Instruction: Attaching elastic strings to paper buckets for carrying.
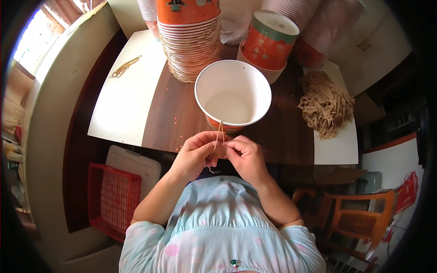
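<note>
A white-lined paper bucket [233,93] with an orange outside stands open at the near edge of the dark wooden table [177,118]. A tan string [219,132] runs from its near rim down to my hands. My left hand [196,154] and my right hand [246,157] meet just below the bucket, both pinching the string between fingertips. The bucket is empty inside.
Tall stacks of orange buckets [191,36] and an upturned stack [267,43] stand behind. A heap of tan strings [325,104] lies on white paper at right; a few strings [125,67] lie at left. A red crate [114,198] and orange chair [359,218] sit on the floor.
</note>
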Motion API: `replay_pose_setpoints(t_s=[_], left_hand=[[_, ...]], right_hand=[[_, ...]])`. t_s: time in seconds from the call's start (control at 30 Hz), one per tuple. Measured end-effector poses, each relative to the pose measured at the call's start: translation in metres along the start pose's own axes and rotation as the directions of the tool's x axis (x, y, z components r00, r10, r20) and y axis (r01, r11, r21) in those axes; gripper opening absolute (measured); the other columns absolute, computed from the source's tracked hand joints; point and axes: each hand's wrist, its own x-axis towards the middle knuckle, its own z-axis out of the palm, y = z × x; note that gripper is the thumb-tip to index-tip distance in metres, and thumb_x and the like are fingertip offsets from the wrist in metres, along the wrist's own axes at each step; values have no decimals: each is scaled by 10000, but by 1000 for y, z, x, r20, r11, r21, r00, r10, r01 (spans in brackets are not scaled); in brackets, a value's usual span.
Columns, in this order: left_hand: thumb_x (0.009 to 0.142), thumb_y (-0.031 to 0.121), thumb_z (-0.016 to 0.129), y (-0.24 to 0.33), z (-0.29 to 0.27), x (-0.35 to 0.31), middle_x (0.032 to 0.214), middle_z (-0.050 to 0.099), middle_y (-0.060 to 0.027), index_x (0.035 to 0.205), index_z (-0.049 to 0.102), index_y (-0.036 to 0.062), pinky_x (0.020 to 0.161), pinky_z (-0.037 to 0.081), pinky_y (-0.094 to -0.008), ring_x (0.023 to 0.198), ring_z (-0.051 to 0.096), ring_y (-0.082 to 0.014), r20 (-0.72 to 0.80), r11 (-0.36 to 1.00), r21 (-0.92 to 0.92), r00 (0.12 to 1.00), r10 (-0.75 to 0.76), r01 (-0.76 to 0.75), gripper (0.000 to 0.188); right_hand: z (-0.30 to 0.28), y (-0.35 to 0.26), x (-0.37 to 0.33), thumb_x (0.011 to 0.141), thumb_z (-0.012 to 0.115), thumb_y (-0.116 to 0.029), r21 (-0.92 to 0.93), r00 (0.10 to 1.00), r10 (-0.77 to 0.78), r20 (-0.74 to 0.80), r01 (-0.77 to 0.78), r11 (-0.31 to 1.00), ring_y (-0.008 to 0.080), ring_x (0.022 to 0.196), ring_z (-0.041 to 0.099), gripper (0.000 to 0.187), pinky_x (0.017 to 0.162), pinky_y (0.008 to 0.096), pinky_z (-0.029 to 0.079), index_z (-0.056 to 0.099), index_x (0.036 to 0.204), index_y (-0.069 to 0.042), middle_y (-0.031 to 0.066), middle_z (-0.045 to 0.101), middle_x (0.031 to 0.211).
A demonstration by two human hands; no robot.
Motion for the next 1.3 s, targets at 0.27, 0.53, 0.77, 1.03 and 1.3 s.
replay_pose_setpoints(t_s=[0.27,0.53,0.77,1.03,1.3], left_hand=[[946,136,577,-6,8,-6,883,606,-4,1151,587,1,532,374,-183,637,492,-46,10,995,-97,999,-32,33,246],[907,73,625,-8,12,-6,861,621,-8,993,587,21,571,416,-171,678,536,-44,-104,972,-104,975,198,-209,108],[863,-54,618,-8,26,-8,885,602,-8,954,584,-18,567,388,-160,680,504,-21,-188,742,395,743,643,-542,103],[816,-109,603,13,24,-8,860,578,-22,875,602,-10,555,378,-167,670,498,-26,-12,462,691,630,776,-555,115],[770,-136,617,15,18,5,901,612,-66,879,614,6,533,385,-186,686,536,-65,166,156,743,406,899,-650,179]], right_hand=[[-7,-14,-4,876,664,-91,465,891,348,292,-450,762,47,688,585,97,582,184,446,705,925,-18,-11,659,783],[-11,-24,-5,851,658,-35,191,971,214,106,-231,954,90,678,601,75,577,225,469,680,914,-2,40,649,773],[-25,-45,7,739,659,33,-399,879,-478,-6,436,807,245,679,582,244,648,338,496,633,978,-8,95,568,777],[-50,-75,43,700,729,-2,-472,821,-503,270,568,675,276,680,599,212,629,355,498,637,890,-23,85,598,761],[-50,-79,73,724,664,29,-246,752,-498,433,630,737,286,707,608,179,626,363,491,648,891,-33,90,604,787]])
